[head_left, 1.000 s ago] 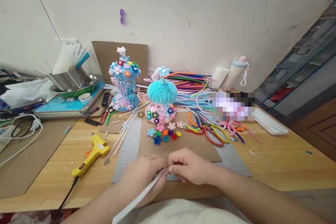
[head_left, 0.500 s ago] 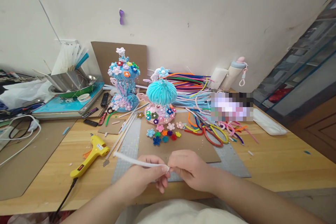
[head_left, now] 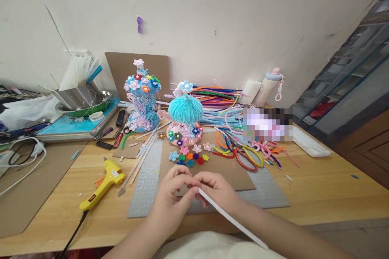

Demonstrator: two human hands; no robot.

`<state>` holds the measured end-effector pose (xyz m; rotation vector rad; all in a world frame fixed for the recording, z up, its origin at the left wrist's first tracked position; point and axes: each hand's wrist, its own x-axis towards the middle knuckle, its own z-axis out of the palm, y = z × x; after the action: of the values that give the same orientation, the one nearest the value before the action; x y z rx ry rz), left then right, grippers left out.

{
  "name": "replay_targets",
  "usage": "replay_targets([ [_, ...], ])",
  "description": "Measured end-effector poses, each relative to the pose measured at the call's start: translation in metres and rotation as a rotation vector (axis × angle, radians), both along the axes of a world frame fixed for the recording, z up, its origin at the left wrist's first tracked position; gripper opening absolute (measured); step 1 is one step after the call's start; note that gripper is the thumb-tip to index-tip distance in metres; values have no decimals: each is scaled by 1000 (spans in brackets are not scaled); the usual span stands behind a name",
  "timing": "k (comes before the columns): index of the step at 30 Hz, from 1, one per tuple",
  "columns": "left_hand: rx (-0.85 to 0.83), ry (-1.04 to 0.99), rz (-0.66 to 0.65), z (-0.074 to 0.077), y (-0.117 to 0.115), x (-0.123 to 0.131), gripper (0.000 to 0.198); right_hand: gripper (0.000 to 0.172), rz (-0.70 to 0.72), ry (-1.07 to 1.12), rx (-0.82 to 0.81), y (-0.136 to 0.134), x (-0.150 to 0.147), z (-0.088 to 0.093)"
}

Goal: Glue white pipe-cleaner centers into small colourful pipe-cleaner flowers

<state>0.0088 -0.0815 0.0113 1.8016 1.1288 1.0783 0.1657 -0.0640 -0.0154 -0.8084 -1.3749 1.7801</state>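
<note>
A white pipe cleaner (head_left: 232, 219) runs from between my fingertips down to the right, across my right wrist toward my lap. My left hand (head_left: 174, 194) pinches its upper end between thumb and fingers. Against it, my right hand (head_left: 217, 190) is closed too, its fingertips meeting the left ones at the same end; the exact grip there is partly hidden. Just beyond the hands lie several small fuzzy flowers (head_left: 190, 156) on a cardboard sheet (head_left: 234, 174). Behind them stands a turquoise domed pipe-cleaner ornament (head_left: 186, 109) with flowers around its pink base.
A yellow glue gun (head_left: 105, 182) lies at left, its cord off the front edge. Red-handled scissors (head_left: 246, 160) rest right of the flowers. A taller flowered ornament (head_left: 142, 97), bundles of coloured pipe cleaners (head_left: 221, 99) and a bottle (head_left: 269, 89) stand or lie behind.
The white pipe cleaner has swung from pointing left over my left hand to pointing down right over my right wrist. My left hand has turned and risen, fingers now curled at its end.
</note>
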Motion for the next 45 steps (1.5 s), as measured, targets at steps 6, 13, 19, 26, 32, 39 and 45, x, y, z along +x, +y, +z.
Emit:
replay_targets([
  [6,8,73,25,-4,2,4,12,32,-25,131,-346,1,-1,-4],
  [13,-35,-121,60,-4,9,1,9,36,68,308,-273,0,5,-6],
  [19,-84,-158,34,0,16,5,12,20,-76,310,-70,0,7,-8],
  [26,-110,-146,-3,2,16,10,8,28,-164,228,-160,5,13,1],
  [32,-251,-21,19,8,23,15,9,29,-230,159,-144,5,17,2],
  [39,-351,-96,-107,4,37,27,13,30,-238,86,-140,11,24,4],
  [45,-460,-229,-16,-9,44,25,20,13,-437,-841,420,42,87,6],
])
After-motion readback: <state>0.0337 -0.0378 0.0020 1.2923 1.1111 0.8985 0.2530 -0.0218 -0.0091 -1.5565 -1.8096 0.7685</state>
